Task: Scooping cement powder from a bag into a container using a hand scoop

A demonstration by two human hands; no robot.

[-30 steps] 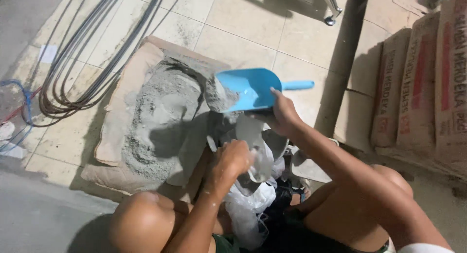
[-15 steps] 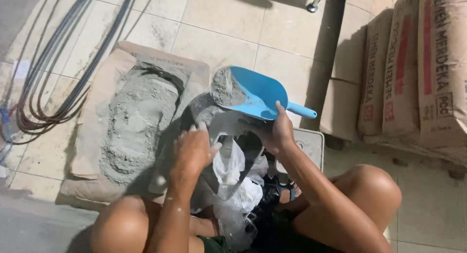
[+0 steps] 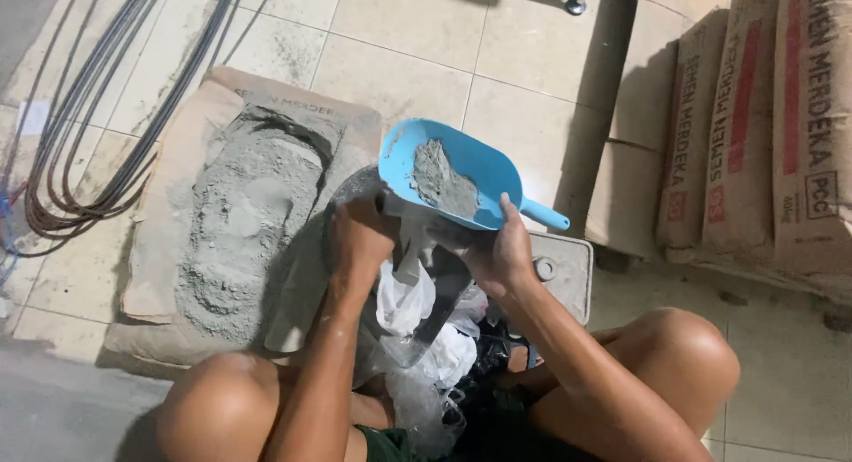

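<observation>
A torn-open brown paper sack [image 3: 177,213] of grey powder lies flat at left, while brown sacks [image 3: 754,134] with red-and-black print stand stacked at right.

1. A tiled floor [image 3: 417,54] of pale square tiles is seen.
2. An opened paper sack [image 3: 222,205], heaped with grey powder, is laid flat on it.
3. Dark cables [image 3: 98,134] are coiled at the left.
4. Full sacks [image 3: 754,134] are stacked at the right.
5. A grey scale [image 3: 568,271] is set near the knees.
</observation>
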